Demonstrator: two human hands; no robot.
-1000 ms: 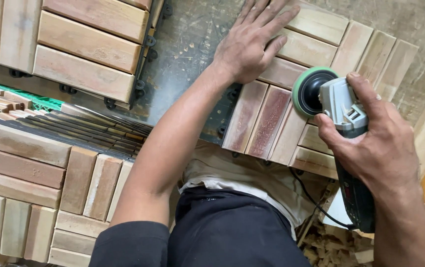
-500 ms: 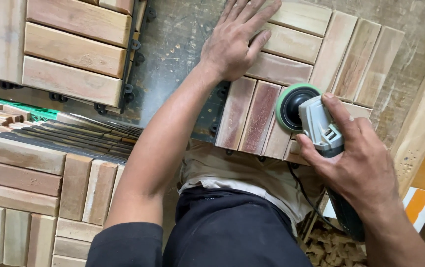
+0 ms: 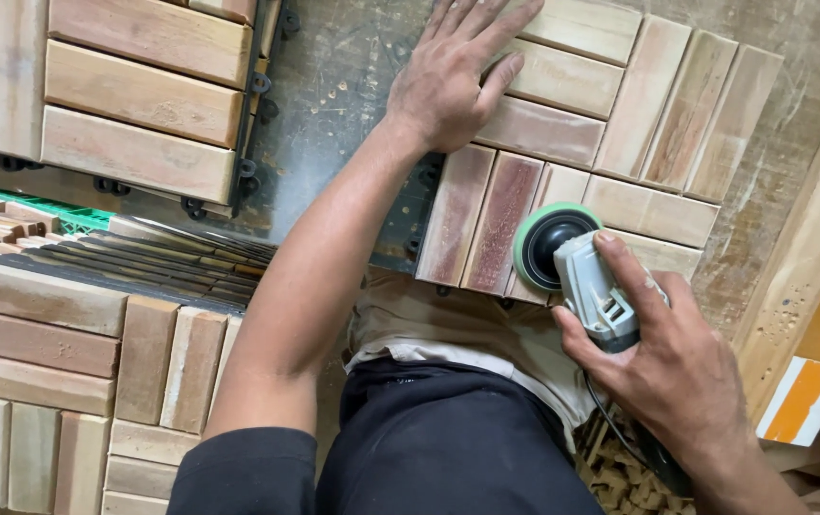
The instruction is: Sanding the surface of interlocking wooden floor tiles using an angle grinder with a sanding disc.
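A square wooden slat tile [image 3: 620, 124] lies on the dusty workbench [image 3: 343, 105] in front of me. My left hand [image 3: 448, 76] presses flat on its upper left slats, fingers spread. My right hand [image 3: 663, 362] grips a grey electric sander [image 3: 586, 277]. Its round green-rimmed pad [image 3: 548, 243] rests on the tile's near slats, close to the near edge. The sander's black cord runs down under my right wrist.
A second slat tile with black plastic backing [image 3: 143, 95] lies at the upper left. Stacked tiles [image 3: 57, 381] fill the lower left. A wooden beam [image 3: 810, 248] runs along the right. Small wood offcuts [image 3: 620, 477] pile up at the bottom right.
My right hand has slid the sander leftward and toward the tile's near edge. My left hand has stayed pressed on the tile.
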